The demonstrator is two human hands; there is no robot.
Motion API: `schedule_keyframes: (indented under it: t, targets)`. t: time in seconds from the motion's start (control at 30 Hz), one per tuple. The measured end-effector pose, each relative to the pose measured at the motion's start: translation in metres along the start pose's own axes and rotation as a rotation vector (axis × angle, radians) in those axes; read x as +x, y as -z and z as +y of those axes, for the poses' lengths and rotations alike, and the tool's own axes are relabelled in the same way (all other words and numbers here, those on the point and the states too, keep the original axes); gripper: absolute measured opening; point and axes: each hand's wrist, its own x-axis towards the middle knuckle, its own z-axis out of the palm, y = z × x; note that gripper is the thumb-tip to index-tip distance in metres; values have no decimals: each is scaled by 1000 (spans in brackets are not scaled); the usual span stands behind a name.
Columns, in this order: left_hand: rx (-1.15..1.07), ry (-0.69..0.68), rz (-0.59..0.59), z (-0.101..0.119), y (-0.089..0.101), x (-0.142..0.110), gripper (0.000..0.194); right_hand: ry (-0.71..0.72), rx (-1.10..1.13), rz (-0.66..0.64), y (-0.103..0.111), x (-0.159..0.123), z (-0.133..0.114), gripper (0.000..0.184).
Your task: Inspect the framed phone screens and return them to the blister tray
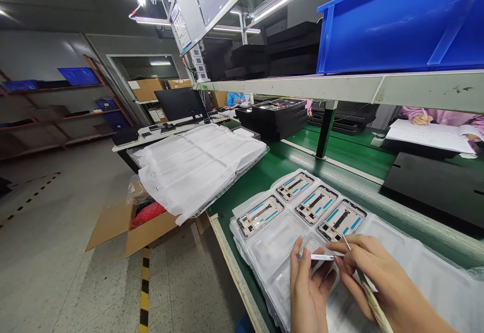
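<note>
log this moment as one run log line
left hand: holds slim silver strip | right hand: pinches pointed tool | below: clear plastic tray of phone screen modules

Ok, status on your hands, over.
Left hand pinching thin metal strip. Right hand gripping pointed tool, tip over clear tray of phone screen frames. White-wrapped stack off to the left.

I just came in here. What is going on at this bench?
A person's left hand pinches a thin silver strip, and the right hand touches it while holding a pointed tool. Below them is a clear plastic tray of phone frames on a green bench. Another person writes on papers.
</note>
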Motion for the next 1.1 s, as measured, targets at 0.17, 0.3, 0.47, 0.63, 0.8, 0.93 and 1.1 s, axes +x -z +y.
schedule_keyframes:
  t: [0.17, 0.3, 0.47, 0.63, 0.8, 0.93, 1.1]
  targets:
    - [-20, -55, 48, 1, -3, 1, 86, -248, 211, -82, -8, -5, -1, 21]
    - [-23, -90, 41, 2, -3, 1, 94, -449, 442, -160, -10, -6, 0, 27]
    - [-17, -99, -32, 9, -1, -1, 95, -546, 613, -269, -7, -1, -2, 34]
    - [-23, -109, -72, 14, -2, -4, 96, -582, 680, -293, -9, -3, -3, 33]
    - [-77, -103, -19, 8, -4, -5, 87, -576, 650, -261, -10, -4, -3, 36]
    - [-128, -55, -32, 4, -8, -4, 62, -516, 626, -217, -12, -4, -7, 33]
    - [-298, 94, -16, 12, -27, -5, 49, -251, 406, -229, -18, -11, -4, 18]
